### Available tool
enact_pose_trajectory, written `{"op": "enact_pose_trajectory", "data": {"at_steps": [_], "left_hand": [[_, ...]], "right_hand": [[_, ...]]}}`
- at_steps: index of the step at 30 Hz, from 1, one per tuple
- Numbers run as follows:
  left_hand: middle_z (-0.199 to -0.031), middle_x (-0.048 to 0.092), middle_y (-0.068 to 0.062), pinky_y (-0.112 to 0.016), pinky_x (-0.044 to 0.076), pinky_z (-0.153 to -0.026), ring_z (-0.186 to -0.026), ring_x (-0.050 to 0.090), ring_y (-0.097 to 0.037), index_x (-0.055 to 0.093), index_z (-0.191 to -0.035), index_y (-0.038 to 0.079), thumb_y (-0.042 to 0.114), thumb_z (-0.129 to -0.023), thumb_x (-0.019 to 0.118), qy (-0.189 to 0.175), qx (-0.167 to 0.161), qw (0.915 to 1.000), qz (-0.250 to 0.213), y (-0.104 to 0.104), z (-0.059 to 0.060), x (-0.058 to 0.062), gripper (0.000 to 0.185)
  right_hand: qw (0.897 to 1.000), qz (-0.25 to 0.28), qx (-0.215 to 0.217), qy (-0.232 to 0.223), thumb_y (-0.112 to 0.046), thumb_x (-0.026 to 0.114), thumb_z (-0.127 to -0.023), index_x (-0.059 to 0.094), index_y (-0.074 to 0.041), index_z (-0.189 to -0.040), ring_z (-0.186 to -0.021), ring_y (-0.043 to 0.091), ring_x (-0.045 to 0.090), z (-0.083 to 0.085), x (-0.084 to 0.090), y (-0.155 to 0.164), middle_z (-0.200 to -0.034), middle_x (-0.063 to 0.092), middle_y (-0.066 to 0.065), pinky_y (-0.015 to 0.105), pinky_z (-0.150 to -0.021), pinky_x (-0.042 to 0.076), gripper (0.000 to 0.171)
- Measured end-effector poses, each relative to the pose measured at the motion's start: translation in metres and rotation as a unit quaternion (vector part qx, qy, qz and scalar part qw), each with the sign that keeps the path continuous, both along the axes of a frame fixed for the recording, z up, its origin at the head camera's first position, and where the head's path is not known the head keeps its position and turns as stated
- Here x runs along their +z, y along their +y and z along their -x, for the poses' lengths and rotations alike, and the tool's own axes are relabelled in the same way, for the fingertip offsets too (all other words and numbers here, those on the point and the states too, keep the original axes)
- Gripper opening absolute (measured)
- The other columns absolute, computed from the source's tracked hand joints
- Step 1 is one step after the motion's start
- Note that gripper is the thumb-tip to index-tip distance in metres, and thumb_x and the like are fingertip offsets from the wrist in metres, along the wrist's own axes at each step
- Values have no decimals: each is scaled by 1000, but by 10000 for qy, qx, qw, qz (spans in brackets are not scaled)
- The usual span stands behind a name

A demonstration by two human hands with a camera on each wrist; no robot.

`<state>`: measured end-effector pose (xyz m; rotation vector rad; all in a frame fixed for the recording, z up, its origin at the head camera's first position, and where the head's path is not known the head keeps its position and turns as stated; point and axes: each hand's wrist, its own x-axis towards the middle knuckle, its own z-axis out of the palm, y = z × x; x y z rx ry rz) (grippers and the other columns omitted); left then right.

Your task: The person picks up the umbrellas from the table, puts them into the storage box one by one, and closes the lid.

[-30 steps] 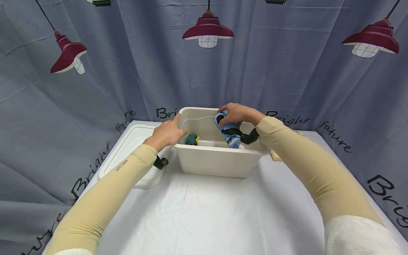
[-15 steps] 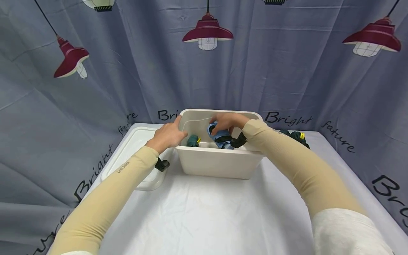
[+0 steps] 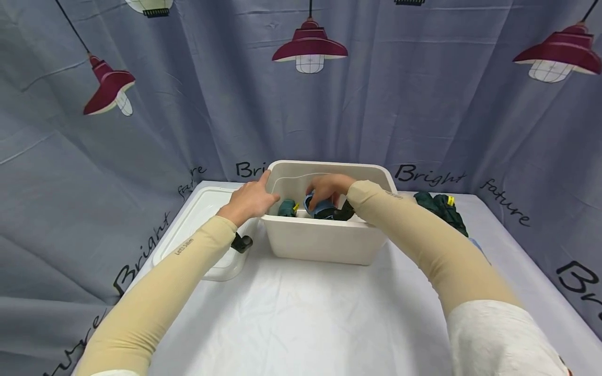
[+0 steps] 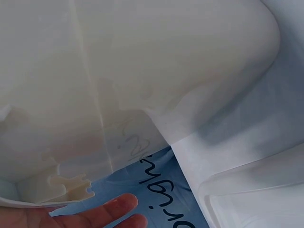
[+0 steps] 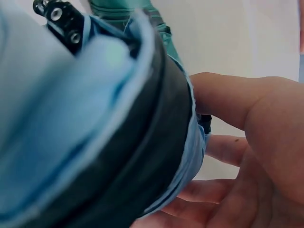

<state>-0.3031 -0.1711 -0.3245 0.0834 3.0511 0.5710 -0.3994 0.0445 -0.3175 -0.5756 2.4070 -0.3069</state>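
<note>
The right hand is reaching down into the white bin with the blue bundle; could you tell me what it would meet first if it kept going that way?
Probably the bin floor, beside the green bundle; depth is unclear. The right hand holds the blue bundle.

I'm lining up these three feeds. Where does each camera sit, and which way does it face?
Head: on the person's head, facing forward and down at the bin; both sleeved arms show.
Left wrist: on the left wrist, facing the bin's outer wall; fingertips show.
Right wrist: on the right wrist, facing the blue umbrella; the right hand grips it.
Shared: head and left wrist both show the bin.
</note>
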Motion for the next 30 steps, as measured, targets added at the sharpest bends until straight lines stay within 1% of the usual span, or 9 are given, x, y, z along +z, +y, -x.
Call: {"op": "enact_pose_trajectory", "data": {"at_steps": [5, 11, 14, 20, 26, 30], "left_hand": [[-146, 53, -18, -56, 47, -94, -125, 57, -36, 13, -163, 23, 48, -95, 50, 18, 92, 10000, -8, -1, -1, -1, 81], [-146, 53, -19, -56, 47, -94, -126, 57, -36, 13, -163, 23, 49, -95, 49, 44, 30, 10000, -4, 1, 1, -4, 82], [-145, 54, -19, -55, 48, -93, -125, 58, -36, 13, -163, 22, 48, -95, 50, 38, 32, 10000, 4, 1, 1, -5, 82], [-144, 55, -18, -53, 49, -91, -122, 60, -35, 12, -163, 23, 49, -96, 50, 0, 74, 10000, 35, 1, 0, -5, 82], [-144, 55, -18, -53, 49, -90, -123, 59, -35, 11, -164, 23, 48, -97, 50, -14, 76, 9999, 80, 1, 1, -2, 81], [-144, 56, -18, -53, 49, -91, -123, 59, -36, 11, -164, 23, 49, -97, 50, -19, 73, 9999, 105, 0, 1, -1, 82]], "right_hand": [[9999, -123, 39, -55, -25, 72, -89, 44, -11, -153, -92, 32, 68, 2, -6, -8, -123, 61, 18, 37, -66, 59, 70], [9988, -364, 150, -288, -26, 72, -91, 48, -11, -149, -95, 35, 69, 4, -15, -13, -123, 62, 15, 40, -70, 60, 64], [9985, -394, 182, -344, -25, 71, -91, 49, -11, -148, -97, 35, 68, 6, -18, -15, -124, 62, 15, 40, -72, 60, 63], [9980, -414, 142, -465, -26, 72, -91, 47, -11, -150, -103, 37, 66, 9, -21, -20, -128, 60, 14, 41, -77, 59, 66], [9974, -512, 149, -491, -29, 72, -91, 45, -10, -152, -107, 39, 65, 14, -24, -24, -131, 60, 16, 42, -81, 58, 69], [9968, -567, 165, -547, -30, 71, -92, 42, -9, -153, -111, 39, 64, 17, -25, -28, -137, 57, 17, 43, -84, 58, 71]]}}
